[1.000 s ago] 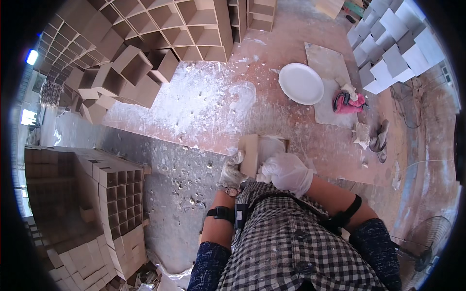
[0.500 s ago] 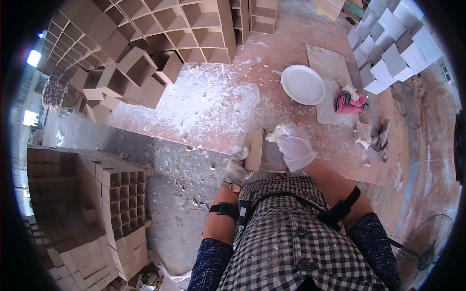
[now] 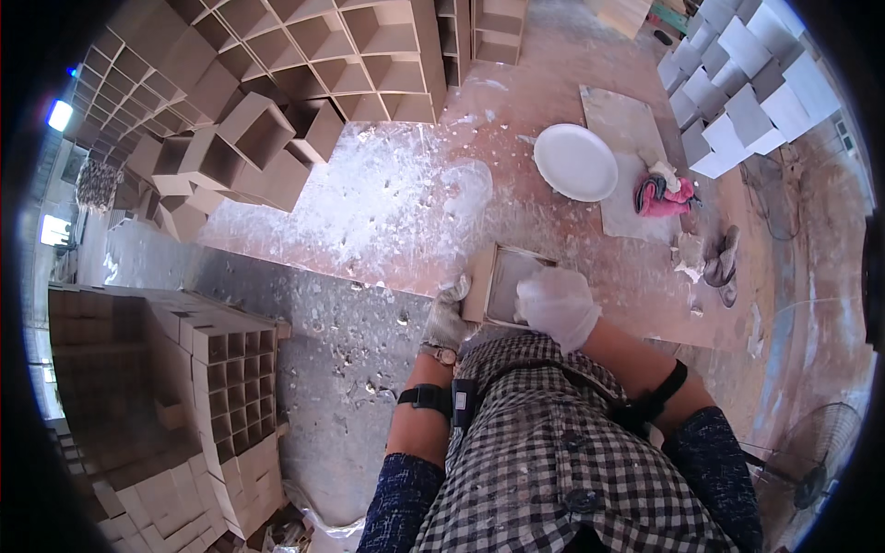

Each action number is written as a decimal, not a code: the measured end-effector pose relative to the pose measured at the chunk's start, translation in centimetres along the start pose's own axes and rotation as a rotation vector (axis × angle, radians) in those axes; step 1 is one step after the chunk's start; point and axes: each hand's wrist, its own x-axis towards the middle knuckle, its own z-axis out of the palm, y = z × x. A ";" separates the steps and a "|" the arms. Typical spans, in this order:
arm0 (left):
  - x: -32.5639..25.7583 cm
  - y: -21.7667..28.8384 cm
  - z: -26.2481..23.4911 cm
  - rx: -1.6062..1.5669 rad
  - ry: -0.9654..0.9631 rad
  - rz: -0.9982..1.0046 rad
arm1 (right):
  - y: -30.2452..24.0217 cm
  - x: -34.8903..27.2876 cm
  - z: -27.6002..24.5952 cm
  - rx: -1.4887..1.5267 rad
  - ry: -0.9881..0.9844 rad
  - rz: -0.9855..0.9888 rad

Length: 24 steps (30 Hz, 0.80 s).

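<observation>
Stretching across the middle of the view, a reddish counter point(image 3: 516, 101) carries broad white smears. Brown open-fronted boxes point(image 3: 383, 41) stand stacked on its far left, stacked cartons point(image 3: 244, 498) rise at the lower left, and white boxes point(image 3: 751, 46) are piled at the upper right. A white oval plate point(image 3: 575, 163) lies well apart from the hands, with a crumpled pink cloth point(image 3: 659, 198) to its right.

The open box point(image 3: 479, 286) sits at the near edge of the counter, just beside the checked garment point(image 3: 544, 433); whether its base rests fully on the surface is hidden. The left hand point(image 3: 447, 318), in a pale glove, has its fingers gripping the box's left side. The right hand point(image 3: 558, 309), in a loose whitish cover, is over the right part of the opening. That cover hides its fingers, so I cannot tell if they are closed.

A slack left grip could let the box skid or tip toward the person under pressure from the right. The baggy cover could also snag on the rim and tear, and a hard push could bow a wall.
</observation>
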 end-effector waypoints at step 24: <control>0.5 1.9 1.4 0.240 -0.138 -0.011 | 2.8 -2.0 4.4 -0.516 0.295 -0.337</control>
